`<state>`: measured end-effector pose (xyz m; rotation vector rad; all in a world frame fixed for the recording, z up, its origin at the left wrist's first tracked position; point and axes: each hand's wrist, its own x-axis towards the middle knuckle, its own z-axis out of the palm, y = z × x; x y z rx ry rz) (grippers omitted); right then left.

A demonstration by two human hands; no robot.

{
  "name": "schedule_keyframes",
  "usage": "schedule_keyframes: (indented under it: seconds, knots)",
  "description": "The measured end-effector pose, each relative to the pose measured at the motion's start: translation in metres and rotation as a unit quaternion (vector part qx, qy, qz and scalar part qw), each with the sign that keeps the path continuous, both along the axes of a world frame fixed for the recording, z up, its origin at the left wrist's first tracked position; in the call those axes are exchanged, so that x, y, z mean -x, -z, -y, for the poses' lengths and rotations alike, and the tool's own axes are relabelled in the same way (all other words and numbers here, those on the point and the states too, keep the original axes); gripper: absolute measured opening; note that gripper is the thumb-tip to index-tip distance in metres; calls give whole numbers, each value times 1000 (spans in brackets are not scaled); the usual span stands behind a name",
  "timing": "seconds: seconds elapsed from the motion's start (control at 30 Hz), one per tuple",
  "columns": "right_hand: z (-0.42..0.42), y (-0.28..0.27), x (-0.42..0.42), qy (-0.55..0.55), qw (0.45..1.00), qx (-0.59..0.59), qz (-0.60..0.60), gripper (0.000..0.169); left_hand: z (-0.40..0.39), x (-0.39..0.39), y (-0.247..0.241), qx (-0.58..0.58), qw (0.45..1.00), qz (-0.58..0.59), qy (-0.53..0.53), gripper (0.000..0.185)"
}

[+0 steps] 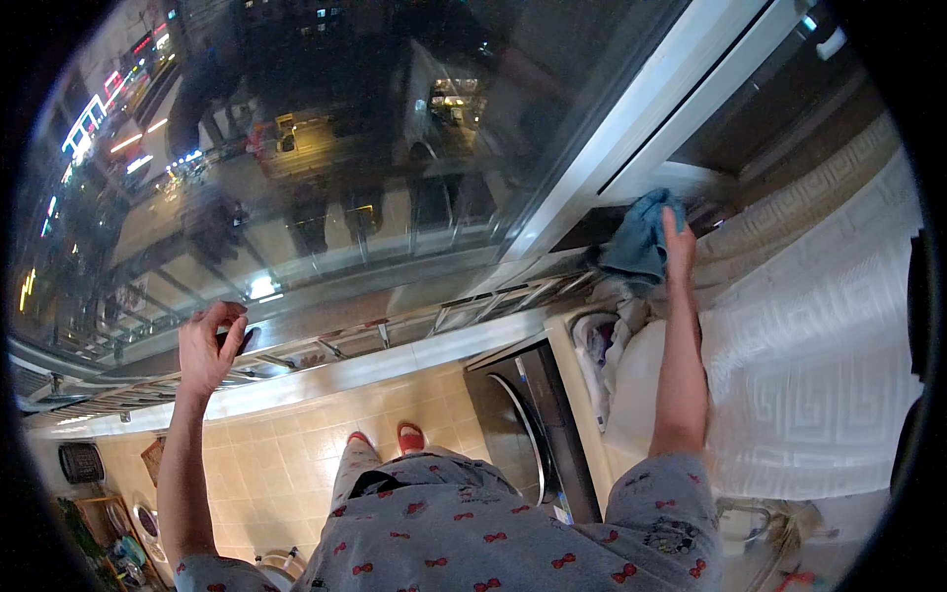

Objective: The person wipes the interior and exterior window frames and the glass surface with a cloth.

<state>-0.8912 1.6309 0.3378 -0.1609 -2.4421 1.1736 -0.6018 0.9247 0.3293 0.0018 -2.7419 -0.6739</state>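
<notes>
My right hand (679,244) grips a bunched teal cloth (638,240) against the lower part of the white window frame (618,137), thumb uppermost. The cloth and the frame beside it look slightly blurred. On the other side, my left hand (211,344) is at the lower edge of the large window pane (355,148), above the metal railing (385,334). Its fingers are curled, and whether they touch or hold the rail is hidden. Night lights and faint reflections show in the glass.
A white patterned curtain (806,385) hangs at the right. Below it, a dark front-loading washing machine (510,436) stands by a pale cabinet with a white container (595,355). Tiled floor (274,459) lies under my red slippers (410,438). A shelf (111,533) with items stands lower left.
</notes>
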Motion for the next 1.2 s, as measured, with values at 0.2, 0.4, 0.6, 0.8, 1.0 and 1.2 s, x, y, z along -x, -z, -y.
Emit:
schedule_keyframes:
  seconds: [0.2, 0.4, 0.6, 0.8, 1.0, 1.2]
  knots:
    - [57, 10, -18, 279, 864, -419, 11, 86, 5, -4, 1, 19, 1000, 5, 20, 20]
    - [74, 35, -15, 161, 924, -338, 81, 62, 2, 0, 2, 35, 999, 6, 37, 20]
    - [62, 81, -1, 110, 964, -240, -40, 35, 6, -5, -5, 66, 996, 19, 57, 17]
    - [-2, 57, 58, 237, 873, -393, 166, 40, 7, -1, -3, 59, 994, 9, 87, 18]
    - [-94, 58, 101, 246, 874, -366, 203, 48, 8, -3, 1, 62, 996, 44, 47, 19]
    - [-206, 68, 141, 247, 847, -439, 167, 54, 19, -3, 20, 40, 997, 67, 2, 28]
